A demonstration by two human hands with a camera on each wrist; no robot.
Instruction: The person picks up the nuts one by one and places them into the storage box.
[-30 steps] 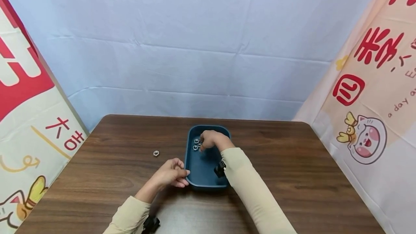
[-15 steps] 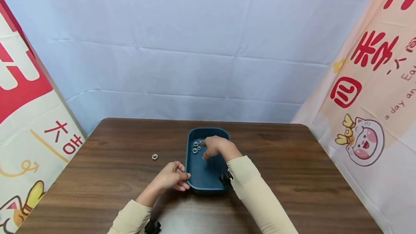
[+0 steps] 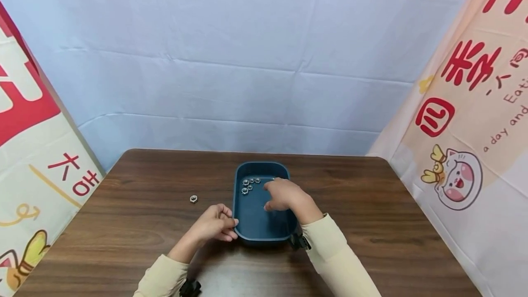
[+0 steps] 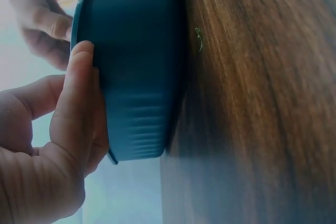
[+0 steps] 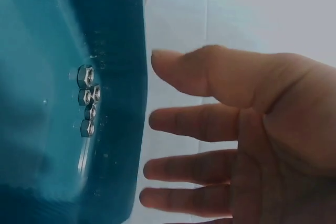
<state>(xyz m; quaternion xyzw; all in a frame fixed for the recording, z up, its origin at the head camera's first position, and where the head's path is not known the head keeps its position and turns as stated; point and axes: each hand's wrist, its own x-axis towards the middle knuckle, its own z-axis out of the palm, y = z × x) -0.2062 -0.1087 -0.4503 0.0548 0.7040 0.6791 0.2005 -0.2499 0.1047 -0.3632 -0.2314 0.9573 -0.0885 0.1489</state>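
A dark blue rectangular tray (image 3: 264, 240) stands on the brown table. Several steel hex nuts (image 3: 245, 182) lie grouped in its far left part, and the right wrist view shows these nuts (image 5: 87, 98) close together. My left hand (image 3: 216, 223) pinches the tray's near left rim; the left wrist view has this hand (image 4: 58, 135) with its fingertips at the tray wall (image 4: 134, 77). Over the tray's right side hovers my right hand (image 3: 285, 196), holding nothing. Its fingers look spread and fairly straight in the right wrist view, where the hand (image 5: 226, 124) is apart from the nuts.
One more hex nut (image 3: 193, 199) lies on the table (image 3: 363, 223) to the left of the tray. A pale blue cloth (image 3: 231, 81) hangs behind the table, with printed banners (image 3: 449, 150) at the sides.
My right hand has drawn back from the nuts, toward the right and nearer to me. All the nuts grouped in the tray now show. The left hand stays at the rim.
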